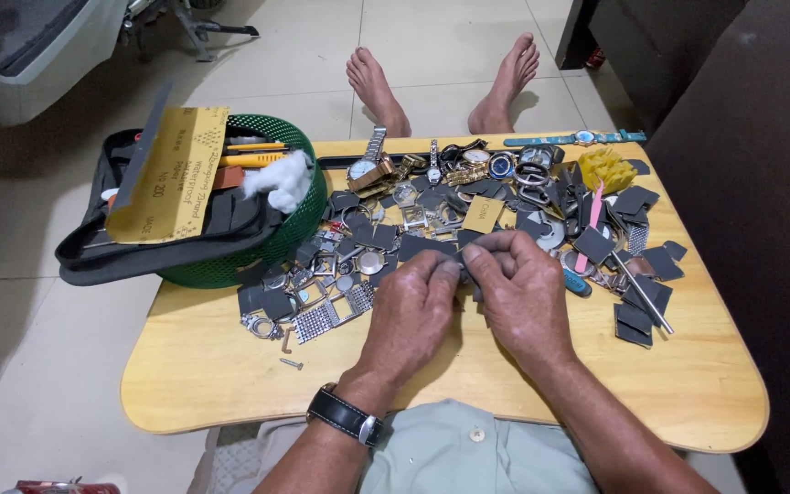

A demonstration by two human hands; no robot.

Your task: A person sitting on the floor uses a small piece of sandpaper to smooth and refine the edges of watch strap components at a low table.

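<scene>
Head view showed both hands meeting over the middle of a low wooden desk (230,384), pinched together on a small dark piece of abrasive sheet (462,271), most of it hidden by the fingers. Left hand (411,316), a black-strapped wristwatch (346,416) on its wrist, was closed with thumb and fingertips nipping the piece's left edge; right hand (520,297) was closed likewise on its right edge. The piece sat just above the desk surface, at the near border of a spread of watch parts (386,252): cases, bezels, metal bracelets and many similar dark grey squares (635,322). What showed of the held piece was dark grey, flat and thin, matte, matching those squares. In my judgement it would handle as very light and flexible, rough on one face, easy to crease or tear, and best held by opposite edges between thumb and forefinger, as seen. A green mesh basket (299,224) at the desk's left held a black pouch (139,261), a yellow sandpaper sheet (171,174) and a wad of white cotton (281,178). Bare feet (377,87) rested on the tiled floor beyond.
</scene>
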